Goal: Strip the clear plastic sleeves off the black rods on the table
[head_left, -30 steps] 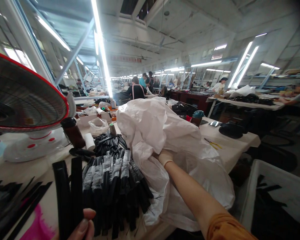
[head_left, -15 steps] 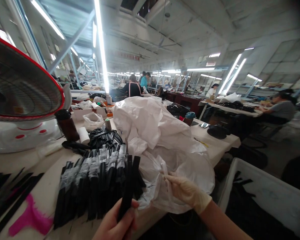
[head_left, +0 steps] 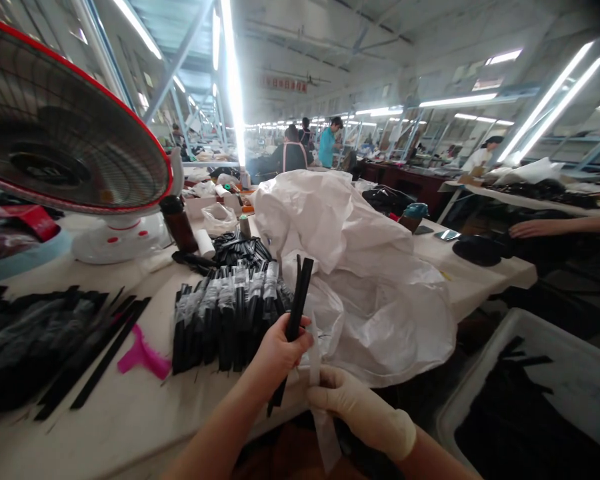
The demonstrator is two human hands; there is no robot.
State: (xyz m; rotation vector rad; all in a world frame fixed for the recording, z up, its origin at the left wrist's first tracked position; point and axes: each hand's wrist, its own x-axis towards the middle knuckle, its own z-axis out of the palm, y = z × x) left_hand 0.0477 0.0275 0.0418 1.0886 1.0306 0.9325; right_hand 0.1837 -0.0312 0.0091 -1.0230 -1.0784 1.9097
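Observation:
My bare left hand (head_left: 279, 353) is closed around a couple of long black strips (head_left: 298, 301) held upright over the table's front edge. My right hand (head_left: 353, 403), in a pale glove, pinches a narrow clear plastic sleeve (head_left: 318, 373) right beside the strips. Just behind my hands lies a row of bagged black strips (head_left: 225, 313) on the white table (head_left: 130, 407). A big crumpled white sack (head_left: 360, 267) lies to the right of them.
A red-rimmed white fan (head_left: 75, 133) stands at the left, with loose black strips (head_left: 40, 340) and a pink piece (head_left: 143, 357) before it. A dark bottle (head_left: 179, 223) and tape roll (head_left: 205, 243) sit further back. A grey bin (head_left: 530, 413) is at lower right. Other people work behind.
My left hand has carried the black strips from the lower left to the middle and raised them upright. My right hand left the sack, drew out a clear sleeve and met the left.

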